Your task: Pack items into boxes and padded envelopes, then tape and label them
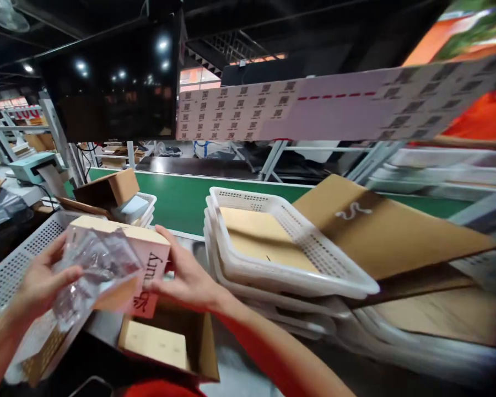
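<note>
A pink and cream box with dark lettering on its end is held up between my two hands, tilted. Crumpled clear plastic wrap covers its front at the left. My left hand grips the box's left end, thumb over the plastic. On the right end, my right hand is closed, fingers behind and thumb at the front. Just below stands an open cardboard carton with a cream-coloured block or box inside it.
Stacked white perforated baskets stand to the right, the top one holding a flat tan sheet. Beyond lies a large cardboard piece. Another white basket and a brown box are at left. A green conveyor belt runs behind.
</note>
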`<state>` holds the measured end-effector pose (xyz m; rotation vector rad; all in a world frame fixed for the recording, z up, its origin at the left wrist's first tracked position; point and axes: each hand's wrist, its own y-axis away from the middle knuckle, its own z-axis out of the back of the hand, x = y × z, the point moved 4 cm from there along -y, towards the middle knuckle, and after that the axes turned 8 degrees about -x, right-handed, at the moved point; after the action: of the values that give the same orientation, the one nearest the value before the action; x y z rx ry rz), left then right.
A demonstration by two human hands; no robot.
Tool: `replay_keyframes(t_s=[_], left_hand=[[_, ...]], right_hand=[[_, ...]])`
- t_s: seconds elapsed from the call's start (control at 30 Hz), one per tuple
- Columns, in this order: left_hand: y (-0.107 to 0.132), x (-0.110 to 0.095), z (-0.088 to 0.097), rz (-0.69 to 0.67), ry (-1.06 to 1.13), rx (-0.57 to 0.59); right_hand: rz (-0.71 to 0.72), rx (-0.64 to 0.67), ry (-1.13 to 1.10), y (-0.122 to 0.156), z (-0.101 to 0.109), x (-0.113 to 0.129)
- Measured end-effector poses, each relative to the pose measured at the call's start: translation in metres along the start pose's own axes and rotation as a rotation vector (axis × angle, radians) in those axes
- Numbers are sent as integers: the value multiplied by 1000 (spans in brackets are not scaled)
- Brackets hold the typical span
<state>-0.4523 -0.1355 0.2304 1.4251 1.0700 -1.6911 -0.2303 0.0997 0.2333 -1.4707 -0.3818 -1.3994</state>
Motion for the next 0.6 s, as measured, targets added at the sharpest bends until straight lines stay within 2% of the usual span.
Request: replay_keyframes(t_s=[0.07,0.13,0.2,0.3,0.37,0.4,0.47,0.53,0.6], left_hand=[[8,9,-32,-4,-5,16],[19,24,-50,-56,-114,-1],[33,42,-61,-224,-272,-34],[59,70,-74,-567,-452,-96],[71,89,-82,-680,-531,-109],[75,98,-85,-687,-558,-101],[76,116,-85,-611,-570,-67],[71,131,-76,-440,-531,-48],[65,146,-59,-230,-488,-82]], right_hand=[[-233,-58,-151,12,-7,-17],[-391,-186,-208,36,-15,-40],[-452,-313,-218,66,-21,-62],[-463,-434,-163,110,-26,-87],[-449,-467,-50,132,-23,-99],[-438,-467,25,140,-19,-105],[-400,-428,178,152,-10,-117],[-325,-355,322,159,2,-129],[-210,-292,426,162,12,-140]])
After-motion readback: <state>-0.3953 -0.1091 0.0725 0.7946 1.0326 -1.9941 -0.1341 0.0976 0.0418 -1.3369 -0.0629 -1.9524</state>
